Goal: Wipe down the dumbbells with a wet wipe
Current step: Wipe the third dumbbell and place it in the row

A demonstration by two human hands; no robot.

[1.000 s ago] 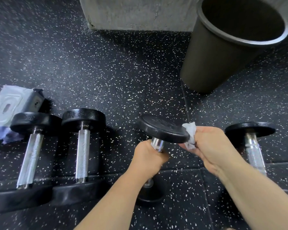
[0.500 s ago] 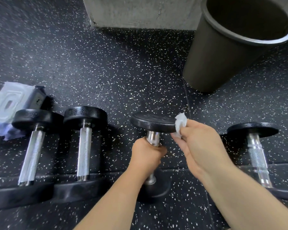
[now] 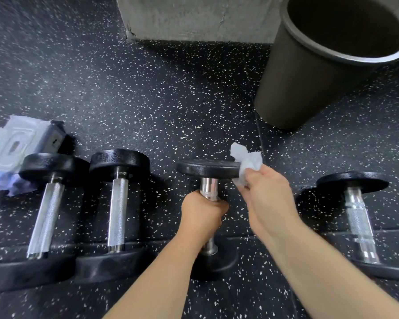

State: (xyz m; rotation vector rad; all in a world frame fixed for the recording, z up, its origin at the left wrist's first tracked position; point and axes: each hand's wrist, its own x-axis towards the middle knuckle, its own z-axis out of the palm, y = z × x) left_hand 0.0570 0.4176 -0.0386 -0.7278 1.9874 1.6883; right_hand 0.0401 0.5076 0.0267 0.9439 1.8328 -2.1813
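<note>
Several black dumbbells with chrome handles lie on the speckled rubber floor. My left hand (image 3: 203, 215) grips the handle of the middle dumbbell (image 3: 209, 169), which is tipped up on its near head. My right hand (image 3: 266, 199) pinches a crumpled white wet wipe (image 3: 248, 163) against the right rim of that dumbbell's far head. Two dumbbells lie side by side to the left (image 3: 45, 217) (image 3: 118, 215). Another dumbbell (image 3: 357, 215) lies to the right.
A dark round bin (image 3: 313, 72) stands open at the back right. A concrete block (image 3: 194, 17) sits at the back centre. A white pack of wipes (image 3: 12, 146) lies at the far left behind the dumbbells.
The held dumbbell's far head has tipped from slanted to level. My right hand has moved the wipe further up along the head's right rim.
</note>
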